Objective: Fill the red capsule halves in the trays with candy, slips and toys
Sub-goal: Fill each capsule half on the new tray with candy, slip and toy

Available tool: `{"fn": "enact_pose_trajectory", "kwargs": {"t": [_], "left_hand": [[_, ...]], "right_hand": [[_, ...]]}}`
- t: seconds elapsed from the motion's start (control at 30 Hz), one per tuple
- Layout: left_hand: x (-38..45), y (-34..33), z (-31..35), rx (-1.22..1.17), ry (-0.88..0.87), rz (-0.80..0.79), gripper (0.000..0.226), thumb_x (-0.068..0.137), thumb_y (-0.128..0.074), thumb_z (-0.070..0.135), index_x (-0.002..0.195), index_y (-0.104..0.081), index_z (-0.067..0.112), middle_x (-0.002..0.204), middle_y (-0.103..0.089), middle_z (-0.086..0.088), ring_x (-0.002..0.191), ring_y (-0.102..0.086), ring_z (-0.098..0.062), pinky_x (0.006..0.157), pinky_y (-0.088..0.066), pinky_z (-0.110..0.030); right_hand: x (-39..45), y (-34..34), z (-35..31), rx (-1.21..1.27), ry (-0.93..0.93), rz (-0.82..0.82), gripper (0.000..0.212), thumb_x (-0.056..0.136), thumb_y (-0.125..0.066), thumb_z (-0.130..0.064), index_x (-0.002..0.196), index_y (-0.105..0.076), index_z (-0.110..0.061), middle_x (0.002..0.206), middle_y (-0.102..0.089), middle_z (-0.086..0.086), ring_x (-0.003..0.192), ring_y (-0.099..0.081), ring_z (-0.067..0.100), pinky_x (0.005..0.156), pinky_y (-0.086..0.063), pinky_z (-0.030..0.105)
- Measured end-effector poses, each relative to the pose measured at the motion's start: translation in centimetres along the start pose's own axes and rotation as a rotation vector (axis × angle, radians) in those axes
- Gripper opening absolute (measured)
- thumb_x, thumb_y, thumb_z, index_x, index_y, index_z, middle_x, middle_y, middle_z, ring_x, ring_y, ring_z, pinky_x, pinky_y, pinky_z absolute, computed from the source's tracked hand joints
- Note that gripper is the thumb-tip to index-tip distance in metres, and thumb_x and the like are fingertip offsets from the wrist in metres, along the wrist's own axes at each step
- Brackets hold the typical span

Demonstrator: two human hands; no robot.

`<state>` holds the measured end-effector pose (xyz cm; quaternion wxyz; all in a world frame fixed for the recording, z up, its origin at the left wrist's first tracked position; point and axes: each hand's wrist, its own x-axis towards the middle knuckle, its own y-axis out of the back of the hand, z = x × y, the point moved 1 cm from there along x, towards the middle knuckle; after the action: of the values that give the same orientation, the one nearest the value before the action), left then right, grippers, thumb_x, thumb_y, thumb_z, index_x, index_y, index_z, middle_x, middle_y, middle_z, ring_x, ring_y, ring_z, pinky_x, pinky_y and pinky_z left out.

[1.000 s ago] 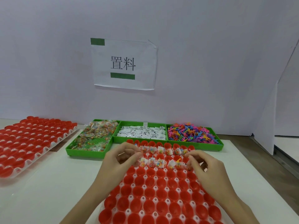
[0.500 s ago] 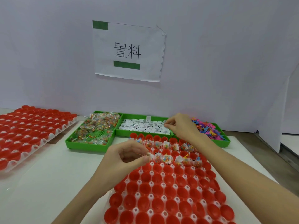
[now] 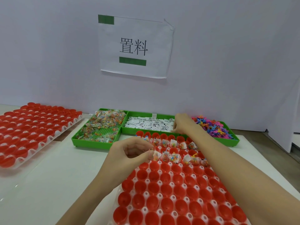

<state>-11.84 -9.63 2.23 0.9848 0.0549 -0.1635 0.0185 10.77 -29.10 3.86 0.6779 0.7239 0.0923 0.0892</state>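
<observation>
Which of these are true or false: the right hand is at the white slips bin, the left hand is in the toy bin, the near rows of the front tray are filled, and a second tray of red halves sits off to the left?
1. The right hand is at the white slips bin. True.
2. The left hand is in the toy bin. False: it holds a candy packet over the front tray.
3. The front tray's near rows are filled. False: only far rows hold items.
4. A second tray sits left. True.

I see bright, even overhead light | soft faint shadows | mild wide-angle bending at edges | slight overall softness
</observation>
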Motion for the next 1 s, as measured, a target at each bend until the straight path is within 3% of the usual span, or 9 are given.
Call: {"fn": "enact_pose_trajectory", "kwargs": {"t": [0.1,0.17,0.2,0.23,0.3,0.4,0.57,0.83,1.0], "left_hand": [[0.0,0.1,0.0,0.014,0.000,-0.002,0.011,0.081,-0.084,0.014,0.089,-0.080,0.020,0.085,-0.079,-0.008,0.079,-0.077,-0.027,0.081,-0.063,-0.038],[0.0,0.2,-0.1,0.026,0.006,0.000,0.010,0.081,-0.084,0.015,0.089,-0.081,0.020,0.085,-0.079,-0.007,0.079,-0.077,-0.026,0.081,-0.063,-0.038],[0.0,0.2,-0.2,0.035,0.009,0.004,0.010,0.081,-0.085,0.015,0.088,-0.081,0.021,0.086,-0.078,-0.006,0.079,-0.077,-0.025,0.081,-0.063,-0.038],[0.0,0.1,-0.2,0.047,0.012,0.009,0.011,0.081,-0.085,0.016,0.088,-0.081,0.021,0.086,-0.078,-0.005,0.080,-0.077,-0.024,0.082,-0.063,-0.038],[0.0,0.0,-0.3,0.065,0.018,0.013,0.011,0.081,-0.085,0.016,0.089,-0.081,0.023,0.087,-0.078,-0.004,0.082,-0.076,-0.022,0.083,-0.062,-0.038],[-0.1,-0.1,-0.2,0.052,0.023,0.005,0.010,0.083,-0.083,0.017,0.091,-0.081,0.023,0.089,-0.079,-0.005,0.085,-0.076,-0.023,0.086,-0.061,-0.038],[-0.4,-0.3,0.2,-0.067,0.043,-0.011,0.023,0.077,-0.084,0.027,0.100,-0.080,0.023,0.096,-0.079,-0.008,0.091,-0.077,-0.025,0.089,-0.061,-0.034],[-1.4,-1.7,1.1,-0.098,0.032,-0.113,0.020,0.086,-0.078,0.016,0.106,-0.079,0.020,0.092,-0.078,-0.012,0.088,-0.077,-0.027,0.082,-0.059,-0.025],[-2.0,-2.9,1.1,-0.063,0.042,-0.139,0.020,0.077,-0.085,0.018,0.096,-0.081,0.019,0.091,-0.078,-0.011,0.086,-0.077,-0.023,0.078,-0.059,-0.021]], "right_hand": [[0.0,0.0,-0.1,-0.001,0.012,0.003,0.014,0.089,-0.076,-0.016,0.085,-0.078,-0.004,0.084,-0.076,0.008,0.080,-0.073,0.021,0.077,-0.062,0.037],[-0.2,-0.2,-0.1,0.042,0.018,0.037,0.035,0.089,-0.070,-0.010,0.056,-0.060,-0.011,0.053,-0.055,0.002,0.049,-0.053,0.015,0.053,-0.049,0.026],[-0.5,-0.3,0.0,0.073,0.030,0.047,0.042,0.089,-0.066,-0.008,0.051,-0.049,-0.014,0.049,-0.046,0.001,0.044,-0.041,0.014,0.048,-0.039,0.025],[-1.0,-0.3,0.1,0.101,0.036,0.064,0.041,0.088,-0.064,-0.008,0.051,-0.049,-0.013,0.052,-0.050,0.004,0.046,-0.038,0.015,0.047,-0.037,0.026],[-2.1,0.1,0.3,0.170,0.043,0.103,0.025,0.089,-0.062,-0.009,0.067,-0.071,-0.001,0.078,-0.074,0.015,0.053,-0.052,0.019,0.055,-0.050,0.032],[-4.0,1.0,0.7,0.353,0.090,0.198,0.020,0.095,-0.063,-0.014,0.092,-0.079,-0.003,0.104,-0.078,0.010,0.079,-0.073,0.027,0.076,-0.061,0.035],[-10.5,2.2,1.3,0.637,0.164,0.265,0.013,0.093,-0.072,-0.027,0.088,-0.081,-0.020,0.079,-0.076,-0.012,0.076,-0.070,0.000,0.075,-0.052,0.015],[-22.0,0.0,0.6,0.803,0.270,0.287,0.022,0.099,-0.064,-0.023,0.079,-0.070,-0.030,0.075,-0.070,-0.007,0.072,-0.068,0.013,0.071,-0.055,0.028],[-23.6,-0.9,-0.9,0.737,0.373,0.290,0.021,0.102,-0.059,-0.028,0.081,-0.062,-0.033,0.075,-0.063,-0.011,0.071,-0.060,0.012,0.062,-0.043,0.014]]}}
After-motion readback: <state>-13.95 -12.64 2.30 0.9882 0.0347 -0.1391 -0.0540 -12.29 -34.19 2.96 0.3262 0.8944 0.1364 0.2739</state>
